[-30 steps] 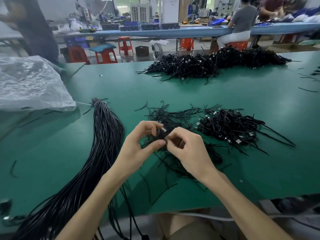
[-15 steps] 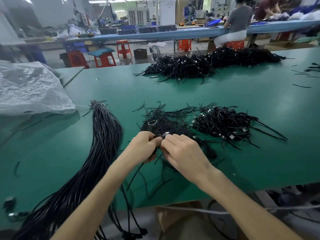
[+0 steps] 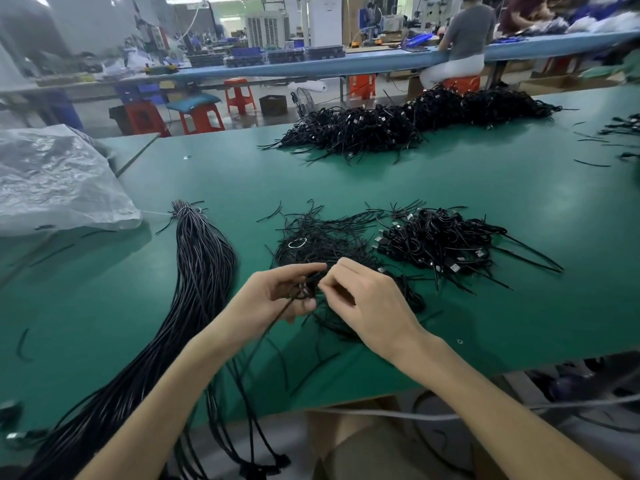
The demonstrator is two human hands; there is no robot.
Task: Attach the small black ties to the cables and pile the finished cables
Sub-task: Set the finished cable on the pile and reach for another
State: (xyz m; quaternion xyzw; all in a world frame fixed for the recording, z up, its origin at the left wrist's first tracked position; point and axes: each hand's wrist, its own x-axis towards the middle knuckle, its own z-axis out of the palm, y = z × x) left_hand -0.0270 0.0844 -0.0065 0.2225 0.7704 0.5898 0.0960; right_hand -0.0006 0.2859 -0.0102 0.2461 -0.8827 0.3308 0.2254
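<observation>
My left hand point(image 3: 273, 296) grips a coiled black cable point(image 3: 306, 287) just above the green table point(image 3: 485, 209), one strand trailing down toward the front edge. My right hand point(image 3: 367, 299) pinches something thin and black at the coil, probably a tie; the fingers hide it. Under and behind the hands lies a heap of loose black ties point(image 3: 322, 237). To its right sits a small pile of tied cables point(image 3: 440, 245). A long bundle of straight black cables point(image 3: 204, 268) runs from mid-left down off the front edge.
A large heap of black cables point(image 3: 408, 123) stretches along the table's far side. Crumpled clear plastic sheeting point(image 3: 52, 178) covers the left. Stray ties lie at the far right point(image 3: 592, 163). Orange stools and a seated person are beyond the table.
Both hands dropped from above the tie heap toward the table, then opened out slightly around the cable coil. The view tilted a little downward.
</observation>
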